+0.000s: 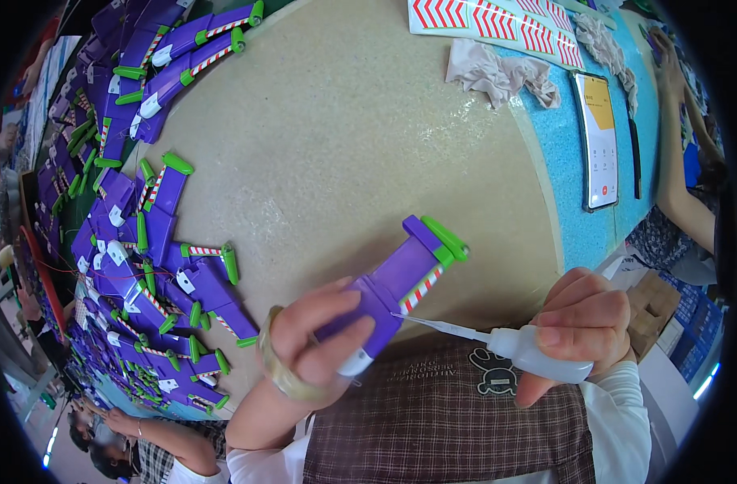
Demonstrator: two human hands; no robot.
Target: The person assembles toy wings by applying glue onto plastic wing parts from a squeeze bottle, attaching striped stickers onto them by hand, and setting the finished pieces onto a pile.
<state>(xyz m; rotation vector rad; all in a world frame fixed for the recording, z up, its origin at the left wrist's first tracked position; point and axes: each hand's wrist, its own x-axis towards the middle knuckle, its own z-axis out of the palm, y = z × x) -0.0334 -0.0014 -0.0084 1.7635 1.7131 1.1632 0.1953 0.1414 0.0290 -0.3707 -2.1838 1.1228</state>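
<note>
My left hand (316, 335) is closed around a purple plastic toy wing (402, 270) with a green tip and a red-and-white striped edge. It holds the wing tilted above the table, close to my apron. In my right hand (585, 327) is a small white squeeze bottle (526, 353) with a long thin nozzle, lying nearly level. The nozzle's tip reaches the wing's edge beside the end of the striped strip; whether it touches cannot be made out. My left fingers cover part of the wing's white-ended lower part.
Many similar wings (211, 290) lie heaped along the left side. At the far right are a sticker sheet (497, 24), a crumpled cloth (497, 71) and a phone (598, 141) on a blue mat (558, 165). Other people's arms (679, 161) show at both sides.
</note>
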